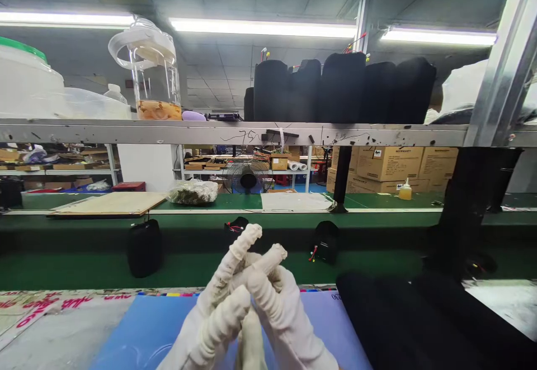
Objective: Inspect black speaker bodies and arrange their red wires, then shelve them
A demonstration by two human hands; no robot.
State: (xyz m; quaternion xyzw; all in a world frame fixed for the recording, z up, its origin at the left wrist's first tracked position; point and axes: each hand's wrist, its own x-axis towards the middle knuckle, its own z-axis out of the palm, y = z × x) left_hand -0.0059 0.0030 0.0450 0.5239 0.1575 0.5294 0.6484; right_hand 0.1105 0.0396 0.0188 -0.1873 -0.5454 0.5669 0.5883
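Note:
My left hand (218,308) and my right hand (289,319) both wear white knit gloves and meet at the bottom middle of the head view. On the left hand, the forefinger stretches up and the thumb stands apart, with wrinkled glove fabric along both. The right thumb and fingers close around another gloved finger of the left hand, whose tip sticks out between them. Some fingers are hidden behind the overlap. Below the hands lies a blue sheet (138,325). To the right, black padded pieces (390,319) lie on the bench.
A green conveyor belt (188,264) runs across in front, carrying several black wrapped packs (145,247), some with red connectors. Overhead, a metal shelf (201,131) bears a clear jug (155,79) and black packs (344,88). A dark post (465,219) stands at right.

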